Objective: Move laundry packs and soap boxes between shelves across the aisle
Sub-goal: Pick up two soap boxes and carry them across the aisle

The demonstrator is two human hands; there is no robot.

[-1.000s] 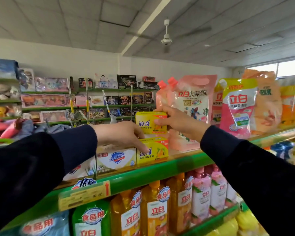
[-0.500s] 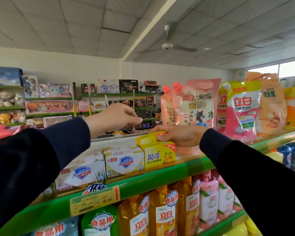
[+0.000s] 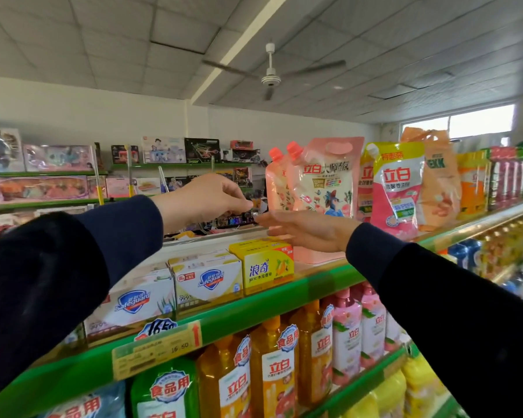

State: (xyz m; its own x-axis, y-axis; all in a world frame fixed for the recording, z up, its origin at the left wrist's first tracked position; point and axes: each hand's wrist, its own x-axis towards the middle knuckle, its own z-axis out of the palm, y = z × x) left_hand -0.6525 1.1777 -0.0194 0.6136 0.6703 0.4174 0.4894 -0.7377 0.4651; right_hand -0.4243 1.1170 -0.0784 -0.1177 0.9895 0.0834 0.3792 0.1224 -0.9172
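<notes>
A yellow cardboard soap box [image 3: 266,263] with blue lettering and a fruit picture stands at the front edge of the top green metal shelf [image 3: 254,309], a second yellow box stacked on or just behind it. Just above the box hovers a person's right hand [image 3: 308,229], palm down, fingers spread and extended, gripping nothing and not touching the box. The left hand [image 3: 204,200], higher and to the left of the box, hangs in the air with its fingertips curled together in a loose pinch; whether anything sits between them cannot be told. Both arms wear dark navy sleeves [image 3: 58,285].

Directly left of the yellow box, two white Safeguard soap boxes [image 3: 207,280] with blue shield logos sit side by side along the same shelf edge, above a yellow price tag [image 3: 157,348] reading 16.50. To the right of the box and behind the right hand stands an upright pale pink laundry refill pouch [image 3: 323,176] with a coral cap, and beyond it a pink-and-yellow pouch [image 3: 397,188] and an orange pouch [image 3: 438,179]. Below the box, the next shelf holds amber and pink plastic detergent bottles [image 3: 275,363]. Behind the box, across the aisle, green shelves carry boxed toys [image 3: 58,158]. A white ceiling fan [image 3: 271,76] hangs overhead.
</notes>
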